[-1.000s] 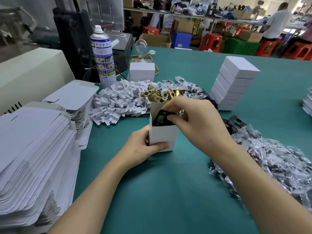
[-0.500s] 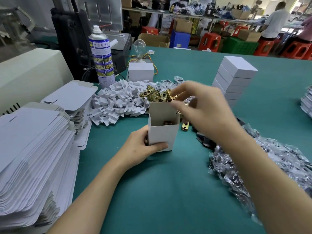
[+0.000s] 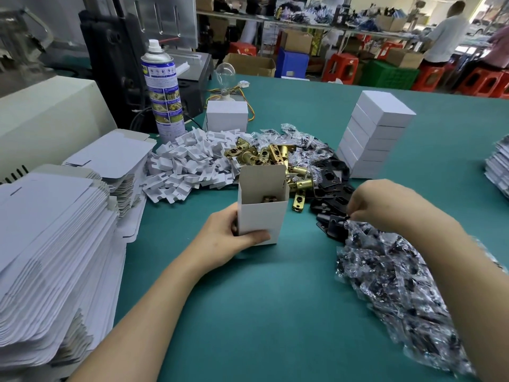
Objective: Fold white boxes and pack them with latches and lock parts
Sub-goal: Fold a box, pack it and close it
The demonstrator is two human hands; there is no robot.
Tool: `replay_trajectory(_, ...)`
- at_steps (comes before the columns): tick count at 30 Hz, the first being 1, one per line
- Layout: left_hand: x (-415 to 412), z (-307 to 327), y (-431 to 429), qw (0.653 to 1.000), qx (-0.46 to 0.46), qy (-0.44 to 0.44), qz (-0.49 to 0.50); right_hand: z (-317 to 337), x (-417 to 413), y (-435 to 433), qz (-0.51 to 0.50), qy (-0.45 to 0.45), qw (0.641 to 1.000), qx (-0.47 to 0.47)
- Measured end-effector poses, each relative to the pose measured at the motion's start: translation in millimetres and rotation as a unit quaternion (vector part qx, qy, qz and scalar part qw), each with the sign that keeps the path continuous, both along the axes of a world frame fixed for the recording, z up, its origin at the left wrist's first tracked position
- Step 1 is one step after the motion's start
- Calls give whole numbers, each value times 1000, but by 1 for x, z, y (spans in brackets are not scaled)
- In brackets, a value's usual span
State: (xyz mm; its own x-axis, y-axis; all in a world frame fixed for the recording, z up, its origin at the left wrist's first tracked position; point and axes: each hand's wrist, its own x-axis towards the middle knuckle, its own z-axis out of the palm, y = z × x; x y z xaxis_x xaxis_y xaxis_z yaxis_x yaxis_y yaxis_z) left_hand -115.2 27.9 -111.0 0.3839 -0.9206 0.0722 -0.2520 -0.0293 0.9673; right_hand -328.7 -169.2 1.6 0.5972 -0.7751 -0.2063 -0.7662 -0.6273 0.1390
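Moving off from above the box mouth, the right hand point(image 3: 385, 205) is now reaching down to the right. Its fingers are curling, tips meeting at the top edge of the crinkly clear packets point(image 3: 399, 293); whether that grip is actually holding one is lost in blur.

The flat teal bench point(image 3: 275, 326) is carrying everything. Along its left side a tall layered stack of flat card blanks point(image 3: 49, 244) is lying, edges fanning slightly. The glossy packets are spreading down the right side. Toward the back right, a column of closed boxes point(image 3: 371, 136), crisp and rectangular, is standing. At mid-bench a jumble of small angular card inserts point(image 3: 190, 164) is touching a heap of shiny brass latches point(image 3: 270, 155), which is running into matte black plates point(image 3: 330, 186).

In front of these the open box point(image 3: 261, 213) is standing upright, top flap raised. The left hand point(image 3: 223, 238) is gripping it, fingers wrapping its left wall and thumb pressing across the lower front. One brass piece point(image 3: 269, 199) is showing inside.
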Motion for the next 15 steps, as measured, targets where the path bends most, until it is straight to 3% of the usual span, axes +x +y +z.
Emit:
replay_trajectory(6,0,-2,-1,1000,1,6,0,-2,1,-1,32,4,999,38)
replay_trajectory(15,1,-3,-1,1000,4,11,-3,-3,6,11,43,20,999,21)
